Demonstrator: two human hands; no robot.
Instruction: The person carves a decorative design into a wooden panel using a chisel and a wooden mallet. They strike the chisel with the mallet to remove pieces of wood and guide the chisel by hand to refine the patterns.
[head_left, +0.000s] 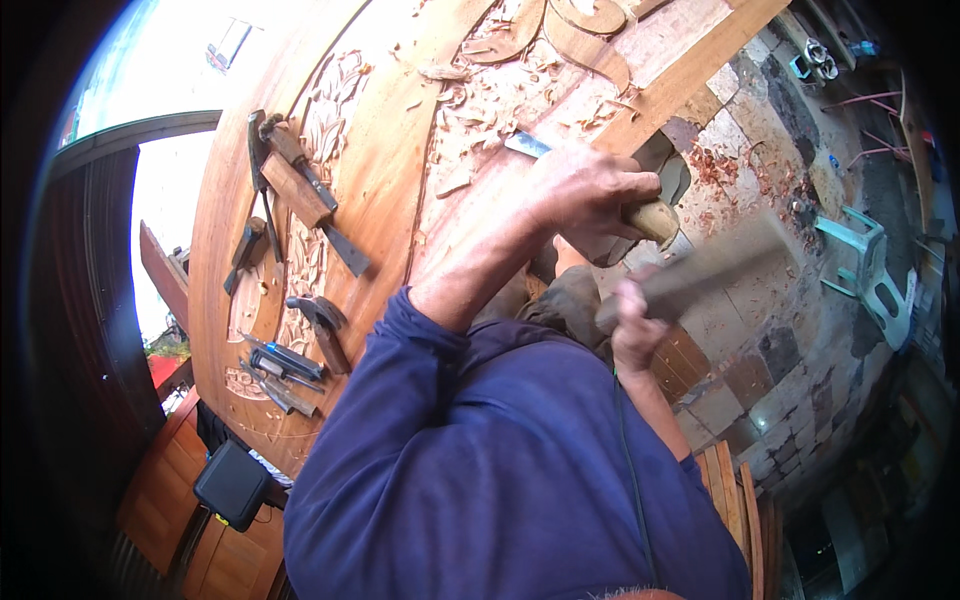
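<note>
My left hand (592, 190) is wrapped round a chisel. Its steel blade (525, 144) points at the shavings on the carved wooden panel (385, 200), and its rounded wooden handle (657, 222) sticks out past my fingers. In my closed right hand (637, 325) is a wooden mallet (715, 265), smeared by motion, beside the panel's edge and apart from the chisel handle. Under and around the blade lie curled pale shavings (480, 110). Raised scroll carving (590, 35) shows farther up the panel.
Several chisels and wooden-handled tools (297, 192) lie on the panel's left side, with a hammer-like tool (322, 325) nearer me. A black case (232, 485) sits at lower left. To the right, a pale green plastic stool (870, 270) lies on the stone-tiled floor (800, 385).
</note>
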